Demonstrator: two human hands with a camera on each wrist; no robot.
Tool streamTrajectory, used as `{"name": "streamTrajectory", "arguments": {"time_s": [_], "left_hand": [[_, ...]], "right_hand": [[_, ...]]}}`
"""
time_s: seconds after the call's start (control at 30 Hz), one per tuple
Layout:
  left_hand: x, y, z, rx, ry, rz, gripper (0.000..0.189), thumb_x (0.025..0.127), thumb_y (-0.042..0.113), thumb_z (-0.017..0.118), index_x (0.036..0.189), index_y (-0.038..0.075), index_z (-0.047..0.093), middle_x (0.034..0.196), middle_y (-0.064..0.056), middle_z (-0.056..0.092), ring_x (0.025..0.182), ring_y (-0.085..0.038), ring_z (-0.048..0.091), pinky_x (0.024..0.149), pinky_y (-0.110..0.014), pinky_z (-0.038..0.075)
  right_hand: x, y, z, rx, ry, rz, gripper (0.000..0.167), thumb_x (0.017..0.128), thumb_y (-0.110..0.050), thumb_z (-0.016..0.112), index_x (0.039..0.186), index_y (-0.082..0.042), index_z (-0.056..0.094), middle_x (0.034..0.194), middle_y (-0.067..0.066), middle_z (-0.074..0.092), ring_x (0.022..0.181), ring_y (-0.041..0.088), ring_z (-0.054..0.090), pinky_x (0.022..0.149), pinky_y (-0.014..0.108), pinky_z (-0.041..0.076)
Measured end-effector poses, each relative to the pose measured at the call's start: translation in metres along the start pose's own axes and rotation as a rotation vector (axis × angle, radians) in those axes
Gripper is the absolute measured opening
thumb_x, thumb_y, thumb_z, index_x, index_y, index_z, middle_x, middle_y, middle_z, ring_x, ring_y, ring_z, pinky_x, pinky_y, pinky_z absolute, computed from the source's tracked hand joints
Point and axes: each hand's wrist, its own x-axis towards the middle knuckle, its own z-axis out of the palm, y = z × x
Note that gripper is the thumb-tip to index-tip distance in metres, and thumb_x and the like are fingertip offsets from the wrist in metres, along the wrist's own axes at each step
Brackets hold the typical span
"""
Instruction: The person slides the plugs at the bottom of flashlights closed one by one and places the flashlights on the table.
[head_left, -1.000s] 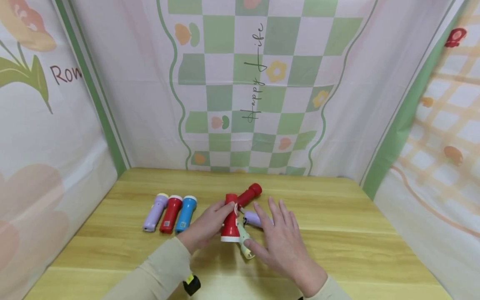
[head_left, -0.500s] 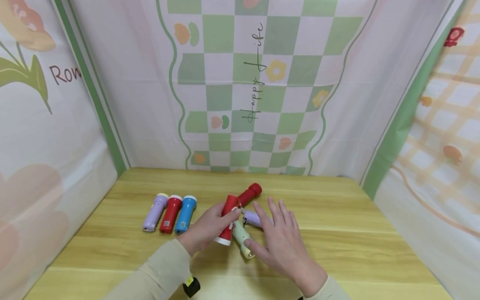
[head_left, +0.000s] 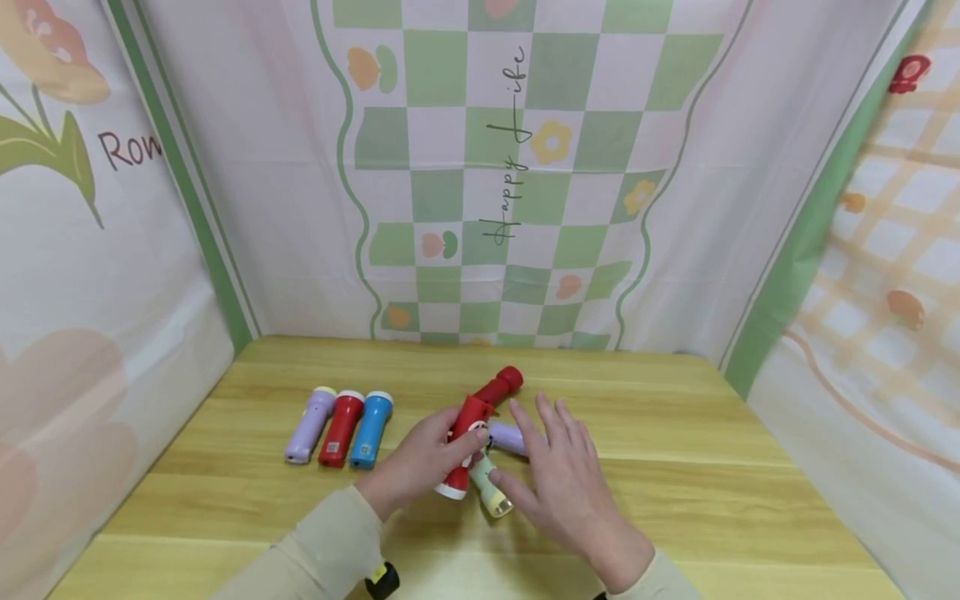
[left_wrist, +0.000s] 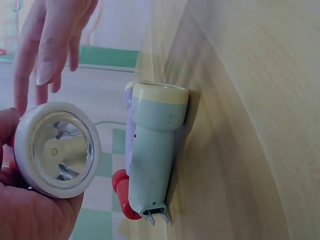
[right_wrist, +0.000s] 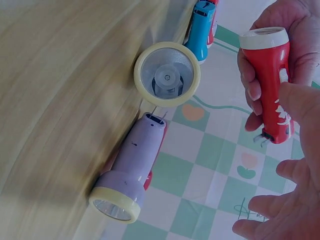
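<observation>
My left hand (head_left: 423,458) grips a red flashlight (head_left: 474,410) with a white lens rim, held tilted above the table. In the right wrist view two metal plug prongs (right_wrist: 261,140) stick out of its tail, and a white switch shows on its side. My right hand (head_left: 570,483) is spread with nothing in it, to the right of that flashlight. Between and below the hands lies a pale green flashlight (left_wrist: 152,150) with a cream rim, its prongs out too. A purple flashlight (right_wrist: 135,155) lies partly behind the right fingers. Beyond is another red flashlight (head_left: 501,386).
On the left of the wooden table (head_left: 660,408) three flashlights lie side by side: a purple one (head_left: 309,427), a red one (head_left: 342,429) and a blue one (head_left: 371,429). A patterned cloth (head_left: 442,196) hangs behind the table, with more cloth at both sides.
The red flashlight has tilted in my left hand, its tail now leaning right and away. The pale green flashlight has turned slightly, showing more of its lens end. My right hand has barely moved.
</observation>
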Motion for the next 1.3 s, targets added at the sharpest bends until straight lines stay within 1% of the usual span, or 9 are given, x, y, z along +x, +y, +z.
{"name": "streamTrajectory", "arguments": {"time_s": [0.1, 0.2, 0.33, 0.47, 0.67, 0.8, 1.0, 1.17, 1.3], "left_hand": [[-0.001, 0.001, 0.001, 0.027, 0.006, 0.002, 0.048, 0.104, 0.046, 0.062, 0.136, 0.01, 0.058, 0.106, -0.006, 0.071, 0.093, -0.023, 0.067, 0.08, -0.034, 0.059], [-0.002, 0.002, 0.001, 0.065, 0.015, 0.008, 0.051, 0.103, 0.047, 0.062, 0.139, 0.011, 0.057, 0.109, -0.005, 0.071, 0.094, -0.021, 0.067, 0.083, -0.035, 0.059], [-0.003, 0.004, 0.003, 0.101, 0.026, 0.028, 0.055, 0.103, 0.048, 0.062, 0.144, 0.011, 0.054, 0.117, -0.005, 0.069, 0.101, -0.02, 0.065, 0.093, -0.04, 0.058], [-0.004, 0.004, 0.004, 0.111, 0.031, 0.048, 0.053, 0.104, 0.047, 0.061, 0.144, 0.013, 0.055, 0.122, -0.004, 0.068, 0.106, -0.02, 0.064, 0.099, -0.044, 0.055], [-0.006, 0.005, 0.004, 0.101, 0.028, 0.048, 0.05, 0.103, 0.045, 0.064, 0.141, 0.014, 0.056, 0.12, -0.003, 0.068, 0.106, -0.021, 0.064, 0.096, -0.043, 0.058], [-0.008, 0.006, 0.004, 0.075, 0.002, 0.045, 0.05, 0.102, 0.045, 0.066, 0.142, 0.017, 0.056, 0.121, -0.002, 0.067, 0.107, -0.022, 0.064, 0.096, -0.042, 0.058], [-0.011, 0.006, 0.005, 0.062, -0.05, 0.071, 0.048, 0.102, 0.044, 0.066, 0.142, 0.02, 0.057, 0.123, 0.0, 0.068, 0.11, -0.021, 0.064, 0.099, -0.043, 0.056], [-0.012, 0.005, 0.006, 0.066, -0.067, 0.105, 0.043, 0.102, 0.042, 0.066, 0.139, 0.022, 0.059, 0.121, 0.001, 0.07, 0.109, -0.018, 0.065, 0.099, -0.041, 0.055], [-0.012, 0.004, 0.006, 0.079, -0.058, 0.122, 0.041, 0.102, 0.04, 0.067, 0.138, 0.022, 0.06, 0.121, 0.002, 0.07, 0.109, -0.018, 0.065, 0.1, -0.041, 0.054]], "right_hand": [[0.001, 0.001, 0.0, 0.01, 0.024, -0.013, 0.083, 0.094, -0.052, 0.073, 0.159, -0.011, 0.041, 0.158, 0.031, 0.041, 0.144, 0.055, 0.04, 0.113, 0.07, 0.036], [0.002, 0.001, 0.001, 0.028, 0.046, -0.027, 0.082, 0.094, -0.05, 0.073, 0.158, -0.011, 0.041, 0.157, 0.031, 0.043, 0.143, 0.052, 0.042, 0.113, 0.069, 0.038], [0.003, 0.002, 0.001, 0.047, 0.069, -0.041, 0.081, 0.094, -0.048, 0.074, 0.158, -0.01, 0.041, 0.156, 0.03, 0.044, 0.143, 0.049, 0.044, 0.112, 0.067, 0.04], [0.004, 0.002, 0.002, 0.057, 0.085, -0.043, 0.081, 0.094, -0.046, 0.075, 0.158, -0.009, 0.042, 0.154, 0.03, 0.047, 0.143, 0.048, 0.046, 0.11, 0.067, 0.043], [0.005, 0.002, 0.001, 0.078, 0.102, -0.064, 0.081, 0.094, -0.045, 0.077, 0.158, -0.008, 0.042, 0.153, 0.027, 0.051, 0.141, 0.046, 0.049, 0.109, 0.065, 0.045], [0.007, 0.003, 0.001, 0.089, 0.144, -0.113, 0.079, 0.093, -0.043, 0.077, 0.155, -0.007, 0.044, 0.149, 0.023, 0.055, 0.138, 0.043, 0.053, 0.108, 0.063, 0.048], [0.008, 0.005, 0.003, 0.11, 0.243, -0.22, 0.069, 0.099, -0.045, 0.07, 0.153, -0.009, 0.048, 0.144, 0.017, 0.06, 0.129, 0.037, 0.061, 0.101, 0.056, 0.054], [0.008, 0.004, 0.002, 0.128, 0.275, -0.245, 0.065, 0.098, -0.042, 0.072, 0.151, -0.01, 0.051, 0.141, 0.014, 0.064, 0.123, 0.033, 0.065, 0.098, 0.052, 0.057], [0.008, 0.002, 0.001, 0.139, 0.287, -0.258, 0.06, 0.1, -0.042, 0.069, 0.148, -0.01, 0.053, 0.137, 0.013, 0.066, 0.12, 0.032, 0.067, 0.097, 0.05, 0.058]]}}
